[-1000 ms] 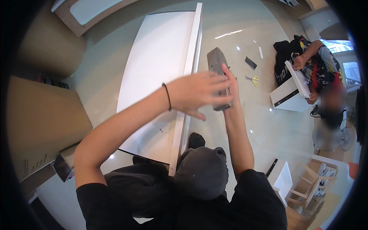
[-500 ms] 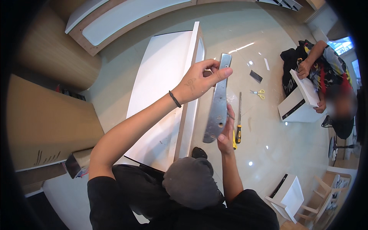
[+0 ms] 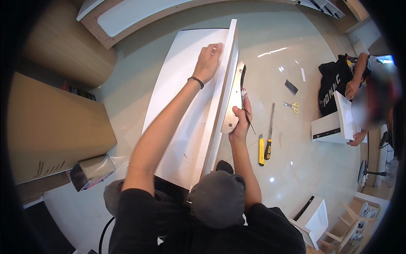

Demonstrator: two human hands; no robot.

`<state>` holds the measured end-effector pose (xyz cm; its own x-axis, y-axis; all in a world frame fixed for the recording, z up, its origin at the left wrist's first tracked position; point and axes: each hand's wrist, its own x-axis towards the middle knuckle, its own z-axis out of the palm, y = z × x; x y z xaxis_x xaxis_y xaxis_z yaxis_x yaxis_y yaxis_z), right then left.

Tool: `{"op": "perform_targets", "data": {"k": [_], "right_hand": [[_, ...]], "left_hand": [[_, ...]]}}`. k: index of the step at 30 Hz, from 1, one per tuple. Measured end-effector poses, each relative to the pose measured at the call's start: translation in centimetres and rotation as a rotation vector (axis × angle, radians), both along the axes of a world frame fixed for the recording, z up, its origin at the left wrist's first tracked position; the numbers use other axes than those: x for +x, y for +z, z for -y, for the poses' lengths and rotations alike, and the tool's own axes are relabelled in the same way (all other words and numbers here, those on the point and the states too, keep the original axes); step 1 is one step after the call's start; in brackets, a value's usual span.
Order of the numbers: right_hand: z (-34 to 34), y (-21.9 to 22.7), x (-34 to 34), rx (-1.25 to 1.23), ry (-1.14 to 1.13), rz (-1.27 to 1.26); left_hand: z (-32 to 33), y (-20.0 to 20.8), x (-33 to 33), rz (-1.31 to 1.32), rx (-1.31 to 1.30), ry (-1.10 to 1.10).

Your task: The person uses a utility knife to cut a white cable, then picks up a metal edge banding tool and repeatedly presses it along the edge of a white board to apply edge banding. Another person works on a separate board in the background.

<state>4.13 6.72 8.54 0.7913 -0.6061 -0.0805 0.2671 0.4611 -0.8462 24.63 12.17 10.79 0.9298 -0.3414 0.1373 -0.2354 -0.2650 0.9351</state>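
My right hand (image 3: 242, 120) is wrapped round a long, slightly curved metal plate with holes (image 3: 232, 99), held on end against the right side of the white furniture piece (image 3: 176, 84). A thin dark rod (image 3: 250, 120) sticks out from the same hand; its kind cannot be made out. My left hand (image 3: 208, 63) is over the white panel, close to the inner face of its raised edge (image 3: 226, 55). Its fingers are curled together, and anything between them is hidden.
Right of me on the floor lie a screwdriver (image 3: 268, 148), a yellow utility knife (image 3: 261, 150), yellow-handled scissors (image 3: 292, 106) and a dark strip (image 3: 291, 87). Another person holds a white drawer (image 3: 334, 127) at the right. A large cardboard box (image 3: 59, 131) stands at the left.
My left hand has let go of the metal plate and moved left onto the white panel. My right hand has brought the plate left and up, against the furniture's side.
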Motion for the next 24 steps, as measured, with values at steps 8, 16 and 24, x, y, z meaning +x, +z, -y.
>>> {"op": "perform_targets", "data": {"k": [8, 16, 24], "right_hand": [[-1.2, -2.7, 1.6, -0.034, -0.057, -0.183], [3.5, -3.0, 7.8, -0.047, 0.02, -0.189], [6.1, -1.4, 13.1, -0.099, -0.077, -0.267]], "left_hand": [[0.6, -8.6, -2.0, 0.257, -0.075, 0.016], [0.3, -7.9, -2.9, 0.228, 0.049, -0.031], [0.7, -7.6, -2.7, 0.229, -0.026, 0.059]]}}
